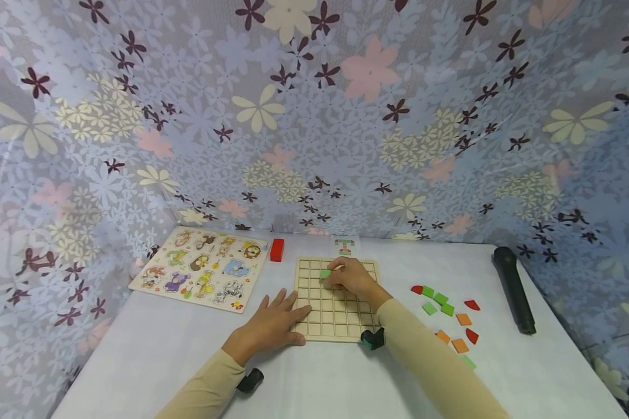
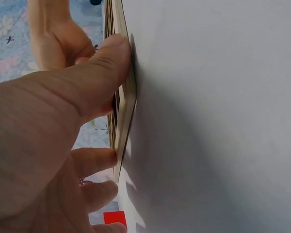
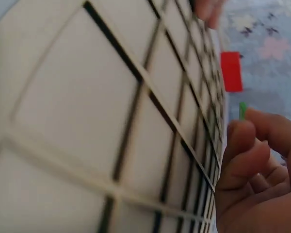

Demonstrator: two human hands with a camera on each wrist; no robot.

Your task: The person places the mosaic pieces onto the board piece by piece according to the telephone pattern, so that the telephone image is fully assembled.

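Note:
A square wooden grid board [image 1: 327, 331] lies on the white table, divided into rows of small cells. Between thumb and fingers my right hand [image 1: 353, 278] pinches a green square tile [image 1: 325, 274] over the upper left part of the grid. The right wrist view shows that tile [image 3: 242, 110] edge-on at the fingertips; whether it touches the board is unclear. With fingers spread, my left hand [image 1: 269, 326] rests at the board's left edge. Its thumb [image 2: 104, 63] lies against the board's rim [image 2: 129, 92] in the left wrist view.
Behind the board lies a small pattern card [image 1: 344, 247], with a red block [image 1: 276, 250] to its left. An animal puzzle board [image 1: 188, 294] occupies the far left. Loose green tiles [image 1: 440, 298], orange tiles [image 1: 463, 319] and red pieces [image 1: 472, 336] are right, before a black microphone [image 1: 513, 291].

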